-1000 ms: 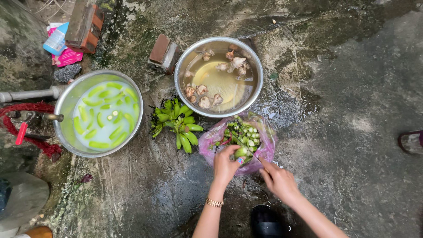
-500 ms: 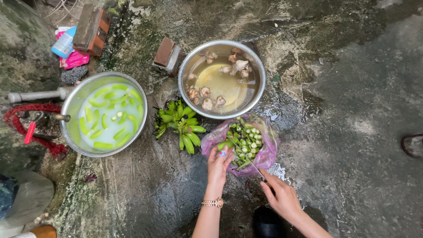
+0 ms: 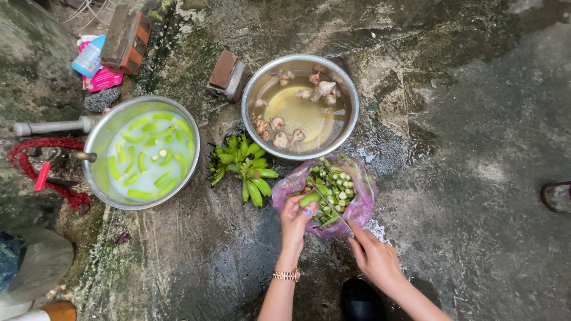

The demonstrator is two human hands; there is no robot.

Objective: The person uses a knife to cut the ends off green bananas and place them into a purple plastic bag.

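Fingers of the left hand (image 3: 295, 217) pinch a small green banana (image 3: 310, 198) at the edge of the pink bag (image 3: 357, 208) of trimmings on the wet floor. Right hand (image 3: 375, 257) grips a knife (image 3: 331, 206), blade across the fruit. Peeling looks underway; next comes a steady slice, then probably the milky-water bowl (image 3: 143, 153).

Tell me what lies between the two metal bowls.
In the head view, a bunch of small green bananas lies on wet ground between the milky-water bowl and the brownish-water bowl.

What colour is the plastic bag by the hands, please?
The bag is translucent pink-purple, best seen in the head view.
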